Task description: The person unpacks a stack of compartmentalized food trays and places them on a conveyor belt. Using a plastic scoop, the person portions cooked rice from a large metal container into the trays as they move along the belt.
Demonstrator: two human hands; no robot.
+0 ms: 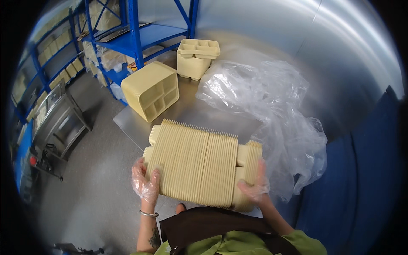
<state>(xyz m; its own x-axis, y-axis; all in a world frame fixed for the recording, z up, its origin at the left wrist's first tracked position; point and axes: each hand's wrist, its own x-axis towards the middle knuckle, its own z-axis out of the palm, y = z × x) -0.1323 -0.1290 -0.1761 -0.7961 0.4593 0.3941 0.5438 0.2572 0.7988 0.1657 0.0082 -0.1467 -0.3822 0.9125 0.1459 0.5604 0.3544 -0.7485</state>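
A long stack of nested cream compartment trays (193, 165) lies on its side in front of me, rims facing up in close ridges. My left hand (145, 180), in a clear plastic glove, grips the stack's left end, thumb on the near side. At the right end, my right hand (256, 185), also gloved, closes around the protruding tray bottoms. The stack is held between both hands close to my body. Its underside is hidden, so I cannot tell whether it touches the metal table (187, 111).
Farther back on the table stand a tilted tray stack (146, 89) with compartments showing and a smaller tray stack (196, 59). Crumpled clear plastic bags (272, 97) cover the right side. A blue shelf rack (135, 38) rises behind; a metal cart (63, 114) stands left.
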